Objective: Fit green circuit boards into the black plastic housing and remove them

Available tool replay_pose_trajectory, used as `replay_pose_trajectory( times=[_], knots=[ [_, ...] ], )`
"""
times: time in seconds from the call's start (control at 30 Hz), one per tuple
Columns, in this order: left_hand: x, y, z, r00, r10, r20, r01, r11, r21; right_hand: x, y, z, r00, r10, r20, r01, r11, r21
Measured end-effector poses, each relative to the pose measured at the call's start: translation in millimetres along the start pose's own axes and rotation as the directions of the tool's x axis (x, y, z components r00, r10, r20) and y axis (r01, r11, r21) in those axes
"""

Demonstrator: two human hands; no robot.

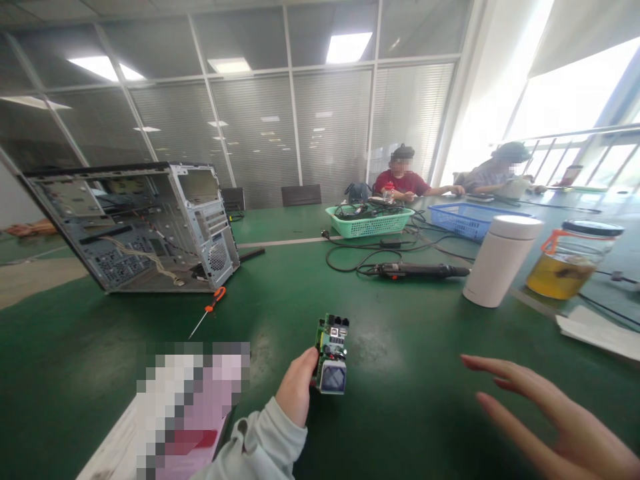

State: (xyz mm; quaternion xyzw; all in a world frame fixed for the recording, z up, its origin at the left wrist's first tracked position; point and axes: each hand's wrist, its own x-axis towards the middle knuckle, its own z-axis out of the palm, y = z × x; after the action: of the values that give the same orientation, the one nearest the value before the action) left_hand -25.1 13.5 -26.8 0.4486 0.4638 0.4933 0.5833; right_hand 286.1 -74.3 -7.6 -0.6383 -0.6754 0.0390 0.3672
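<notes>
A small green board [331,355] is gripped at its near left edge by the left hand [299,388], the fingers closed on it; the board is held just above the green table [410,373], near the lower middle of the view, with its connectors pointing away from the person. A grey sleeve [260,443] covers the left wrist. The right hand [555,417] is seen low on the right, flat and empty, its fingers stretched out and slightly apart, pointing left over the table; whether it touches the surface cannot be told.

An open case [145,223] is set on the far left of the table, its side panel off and loose wires visible inside. An orange-handled screwdriver [209,311] lies just in front of the case. Farther back, a black power screwdriver [420,270] lies on its side among black cables. A white tumbler [501,260] stands upright to its right, and beside that a jar [575,259] of yellow liquid with an orange handle. A green basket [369,221] and a blue basket [467,219] are set behind, side by side. White papers [597,332] lie at the right edge. 2 other people are seated at the far end of the table.
</notes>
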Motion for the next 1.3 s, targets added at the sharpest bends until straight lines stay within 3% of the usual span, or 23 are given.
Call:
replay_pose_trajectory(
  times=[0.1,0.2,0.27,0.4,0.53,0.63,0.8,1.0,1.17,1.3],
  knots=[
    [-6,5,-1.7,0.998,0.006,0.056,-0.01,0.997,0.082,10,-49,18,0.988,-0.059,0.146,0.033,0.984,0.177],
    [-11,16,2.1,0.995,0.073,0.065,-0.084,0.978,0.189,27,-86,31,0.958,-0.054,0.281,-0.067,0.913,0.403],
    [-15,23,6.9,0.982,0.161,0.094,-0.181,0.942,0.282,42,-98,41,0.929,-0.03,0.368,-0.184,0.826,0.533],
    [-20,29,12.6,0.912,0.281,0.299,-0.4,0.776,0.488,61,-103,59,0.902,-0.02,0.43,-0.305,0.675,0.671],
    [-25,28,12.0,0.835,0.366,0.412,-0.55,0.578,0.603,58,-96,67,0.904,-0.154,0.399,-0.136,0.781,0.61],
    [-27,28,12.2,0.791,0.409,0.455,-0.611,0.504,0.61,52,-90,68,0.908,-0.274,0.317,0.072,0.848,0.525],
    [-27,32,14.5,0.695,0.513,0.504,-0.713,0.399,0.577,54,-92,61,0.834,-0.438,0.336,0.281,0.86,0.426],
    [-29,36,15.6,0.598,0.582,0.551,-0.777,0.251,0.577,53,-97,54,0.8,-0.489,0.347,0.392,0.864,0.315],
    [-28,34,13.9,0.575,0.627,0.526,-0.773,0.206,0.6,49,-95,61,0.839,-0.5,0.215,0.442,0.857,0.266],
    [-31,32,12.6,0.572,0.663,0.483,-0.78,0.256,0.571,48,-93,66,0.884,-0.447,0.132,0.39,0.865,0.316]
  ],
)
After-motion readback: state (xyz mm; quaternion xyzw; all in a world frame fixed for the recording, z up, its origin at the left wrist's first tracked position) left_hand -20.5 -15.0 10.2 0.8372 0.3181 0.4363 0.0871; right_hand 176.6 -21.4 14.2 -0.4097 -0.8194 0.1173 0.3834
